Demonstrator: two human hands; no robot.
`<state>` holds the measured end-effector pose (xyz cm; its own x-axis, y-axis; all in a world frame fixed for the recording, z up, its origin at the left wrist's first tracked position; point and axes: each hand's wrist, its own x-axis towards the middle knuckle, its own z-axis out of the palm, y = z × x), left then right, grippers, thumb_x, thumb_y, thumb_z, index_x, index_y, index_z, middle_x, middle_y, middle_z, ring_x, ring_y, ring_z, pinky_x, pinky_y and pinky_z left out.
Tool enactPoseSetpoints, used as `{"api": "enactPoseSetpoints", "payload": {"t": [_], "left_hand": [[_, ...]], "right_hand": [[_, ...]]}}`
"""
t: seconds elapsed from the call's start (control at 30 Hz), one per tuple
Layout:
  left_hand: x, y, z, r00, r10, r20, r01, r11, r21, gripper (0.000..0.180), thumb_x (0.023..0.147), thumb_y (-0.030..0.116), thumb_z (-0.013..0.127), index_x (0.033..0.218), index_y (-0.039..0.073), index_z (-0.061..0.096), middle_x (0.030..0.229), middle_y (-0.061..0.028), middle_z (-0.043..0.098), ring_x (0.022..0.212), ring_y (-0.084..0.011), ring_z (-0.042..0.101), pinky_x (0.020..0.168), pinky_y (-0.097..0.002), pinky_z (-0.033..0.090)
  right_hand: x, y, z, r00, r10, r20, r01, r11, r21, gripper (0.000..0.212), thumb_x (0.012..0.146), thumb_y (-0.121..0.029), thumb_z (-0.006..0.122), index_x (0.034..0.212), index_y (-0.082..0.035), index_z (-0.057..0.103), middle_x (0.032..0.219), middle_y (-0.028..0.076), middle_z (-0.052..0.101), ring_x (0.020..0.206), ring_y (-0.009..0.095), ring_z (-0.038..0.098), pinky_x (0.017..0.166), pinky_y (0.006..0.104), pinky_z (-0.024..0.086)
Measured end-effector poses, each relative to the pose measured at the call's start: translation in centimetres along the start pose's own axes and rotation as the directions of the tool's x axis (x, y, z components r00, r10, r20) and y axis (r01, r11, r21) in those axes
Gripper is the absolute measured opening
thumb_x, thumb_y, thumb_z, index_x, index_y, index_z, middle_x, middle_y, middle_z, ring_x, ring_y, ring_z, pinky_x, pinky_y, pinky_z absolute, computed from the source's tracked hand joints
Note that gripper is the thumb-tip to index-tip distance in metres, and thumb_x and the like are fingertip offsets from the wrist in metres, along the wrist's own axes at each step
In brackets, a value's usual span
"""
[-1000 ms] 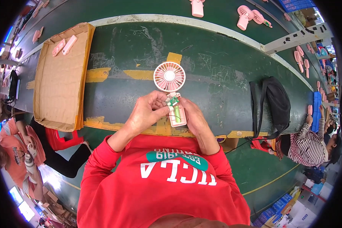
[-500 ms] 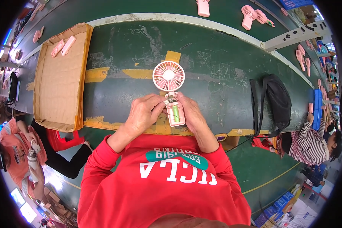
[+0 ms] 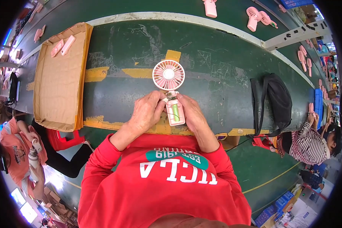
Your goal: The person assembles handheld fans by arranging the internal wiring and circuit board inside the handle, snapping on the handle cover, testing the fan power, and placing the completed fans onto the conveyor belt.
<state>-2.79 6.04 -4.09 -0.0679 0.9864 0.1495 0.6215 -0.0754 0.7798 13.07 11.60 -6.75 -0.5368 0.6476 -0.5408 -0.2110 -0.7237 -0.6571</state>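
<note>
A pink handheld fan lies on the bench in front of me, its round grille pointing away. The handle is uncovered, showing a green battery, thin wires and a small circuit board near the neck. My left hand pinches with thumb and forefinger at the board's left side; what lies between the fingertips is too small to make out. Along the handle's right edge, my right hand grips the fan, its thumb beside the neck.
A shallow cardboard tray with two pink casing parts stands on the left. A black bag lies on the right. Beyond a pale rail, pink fans rest on a green belt. Co-workers sit at both sides.
My left fingers have shifted slightly upward at the neck of the fan. Fans on the belt beyond the rail have moved a little to the right.
</note>
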Motion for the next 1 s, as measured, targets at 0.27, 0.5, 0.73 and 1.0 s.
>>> {"api": "enactPoseSetpoints", "payload": {"t": [0.27, 0.5, 0.73, 1.0], "left_hand": [[0.09, -0.10, 0.34, 1.000, 0.001, -0.010, -0.001, 1.000, -0.023, 0.010, 0.081, 0.001, 0.057, 0.089, 0.002, 0.051, 0.076, -0.0162, 0.059, 0.068, -0.0330, 0.061, 0.059, -0.0380, 0.047], [-0.10, -0.53, 0.77, 0.999, 0.028, -0.033, -0.027, 0.999, 0.028, 0.012, 0.079, 0.000, 0.058, 0.089, 0.002, 0.051, 0.076, -0.0153, 0.057, 0.069, -0.0345, 0.059, 0.060, -0.0392, 0.047], [-0.07, -0.57, 0.90, 0.990, 0.132, -0.043, -0.127, 0.986, 0.105, 0.014, 0.078, 0.000, 0.058, 0.089, 0.003, 0.051, 0.078, -0.0140, 0.057, 0.073, -0.0339, 0.058, 0.062, -0.0405, 0.047], [0.00, -0.35, 0.76, 0.989, 0.145, -0.027, -0.142, 0.985, 0.098, 0.019, 0.075, -0.002, 0.060, 0.092, 0.002, 0.051, 0.083, -0.0133, 0.058, 0.075, -0.0338, 0.059, 0.063, -0.0399, 0.048]], "right_hand": [[-0.24, -0.20, 0.03, 0.999, 0.019, 0.040, -0.019, 1.000, 0.001, 0.034, 0.096, -0.024, 0.042, 0.114, 0.003, 0.051, 0.096, 0.012, 0.063, 0.081, 0.018, 0.064, 0.070, 0.0281, 0.054], [-0.14, 0.16, -0.32, 0.999, 0.011, 0.046, -0.009, 0.999, -0.033, 0.035, 0.096, -0.025, 0.042, 0.114, 0.003, 0.051, 0.097, 0.011, 0.063, 0.081, 0.016, 0.063, 0.070, 0.0270, 0.053], [-0.22, 0.34, -0.41, 0.999, -0.012, 0.044, 0.016, 0.996, -0.091, 0.034, 0.097, -0.026, 0.041, 0.114, 0.002, 0.052, 0.096, 0.009, 0.063, 0.079, 0.013, 0.062, 0.069, 0.0254, 0.052], [-0.52, 0.03, 0.04, 0.999, -0.010, 0.030, 0.014, 0.990, -0.137, 0.034, 0.097, -0.026, 0.041, 0.113, 0.002, 0.053, 0.094, 0.007, 0.063, 0.077, 0.010, 0.060, 0.067, 0.0233, 0.050]]}}
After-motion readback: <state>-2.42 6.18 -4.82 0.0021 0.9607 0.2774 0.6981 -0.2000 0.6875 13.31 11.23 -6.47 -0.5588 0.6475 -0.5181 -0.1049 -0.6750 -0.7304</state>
